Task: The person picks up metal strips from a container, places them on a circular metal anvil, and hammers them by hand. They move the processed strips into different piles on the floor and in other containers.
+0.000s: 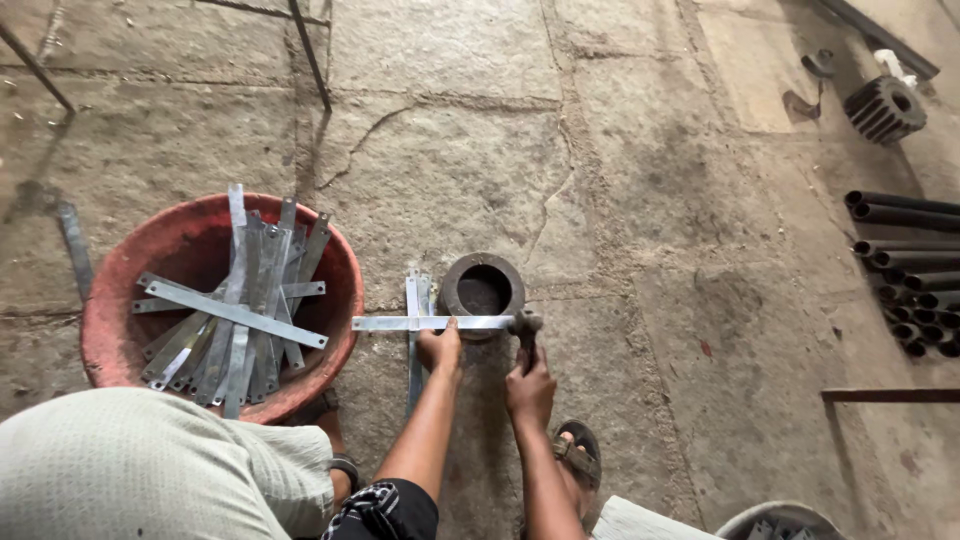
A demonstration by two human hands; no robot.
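Observation:
My left hand (pixel 440 350) pinches a flat metal strip (pixel 400 323) that lies sideways across a thick dark metal ring (pixel 482 287) on the stone floor. My right hand (pixel 530 385) grips a hammer (pixel 524 328) whose head rests at the strip's right end, beside the ring. Two more strips (pixel 414 350) lie lengthwise under the held one, just left of the ring.
A red basin (pixel 115 330) at the left holds several metal strips. Dark pipes (pixel 905 275) are stacked at the right, with a gear wheel (pixel 884 108) above them. A loose strip (pixel 74 245) lies far left. My sandalled foot (pixel 578 455) is near the hammer hand.

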